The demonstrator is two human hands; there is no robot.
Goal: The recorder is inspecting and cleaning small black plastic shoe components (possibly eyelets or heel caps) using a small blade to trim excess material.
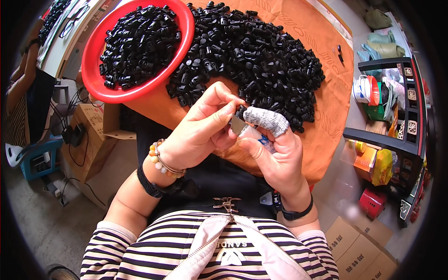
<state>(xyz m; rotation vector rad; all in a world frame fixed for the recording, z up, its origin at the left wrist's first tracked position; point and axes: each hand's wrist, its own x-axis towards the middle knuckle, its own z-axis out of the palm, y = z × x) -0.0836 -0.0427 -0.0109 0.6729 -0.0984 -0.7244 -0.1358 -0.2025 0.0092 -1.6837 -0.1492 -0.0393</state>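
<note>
My left hand (207,123) pinches a small black plastic piece (241,111), which looks like a cord lock, between thumb and fingertips. Just below it, a flat grey metallic piece (238,125) shows at the left fingertips; what holds it is partly hidden. My right hand (282,156) curls in from the other side, its index finger in a grey knitted finger cover (267,119) pressing against the black piece. A white and blue wrapping (261,140) shows below that finger. Beyond both hands lies a wide heap of similar black pieces (252,56).
A red basin (88,79) full of black pieces stands at the far left on the orange tablecloth (333,98). Cardboard boxes (91,140) and cables are left; a dark rack (392,135) and cartons (359,252) are right. Another person's arm (23,79) shows far left.
</note>
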